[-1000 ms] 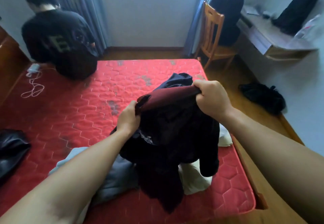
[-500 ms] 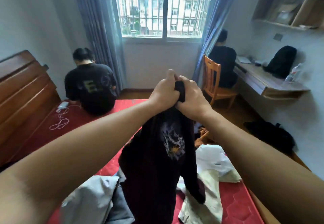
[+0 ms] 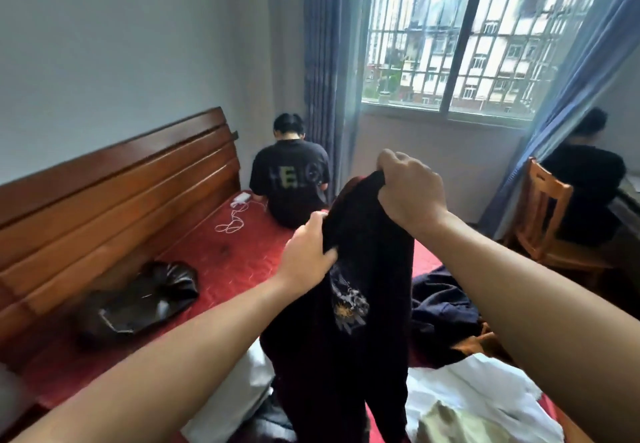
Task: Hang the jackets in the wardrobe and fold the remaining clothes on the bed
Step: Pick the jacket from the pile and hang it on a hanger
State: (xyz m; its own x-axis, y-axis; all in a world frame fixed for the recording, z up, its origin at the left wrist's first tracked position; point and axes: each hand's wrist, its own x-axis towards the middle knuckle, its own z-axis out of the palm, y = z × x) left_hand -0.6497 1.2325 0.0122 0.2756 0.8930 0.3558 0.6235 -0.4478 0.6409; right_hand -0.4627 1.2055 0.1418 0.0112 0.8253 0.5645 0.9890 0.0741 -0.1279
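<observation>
A: What do the two hands hold?

B: Both hold one dark garment [image 3: 367,269]. The right hand [image 3: 410,193] is closed in a fist around the top edge, with the cloth bunched inside the fingers. The left hand [image 3: 306,252], lower and just to the left of the right one, pinches the same cloth between thumb and fingers.

A: And where is the garment?

B: It hangs down from the two hands, above the red bed [image 3: 235,259] — a pale printed design shows on it below the left hand. The lower end goes down between the arms to the other clothes; I cannot tell if it rests on them.

A: What lies around?

B: Below the right hand there is a navy garment [image 3: 440,307], and lower again a white cloth [image 3: 485,397]. Far to the left of the left hand, a black jacket [image 3: 138,304] lies on the bed beside the wooden headboard [image 3: 121,193]. Beyond the hands a person [image 3: 291,182] sits at the far edge of the bed, back turned — a white cable [image 3: 232,220] lies near. To the right of the right hand stands a wooden chair [image 3: 543,214].
</observation>
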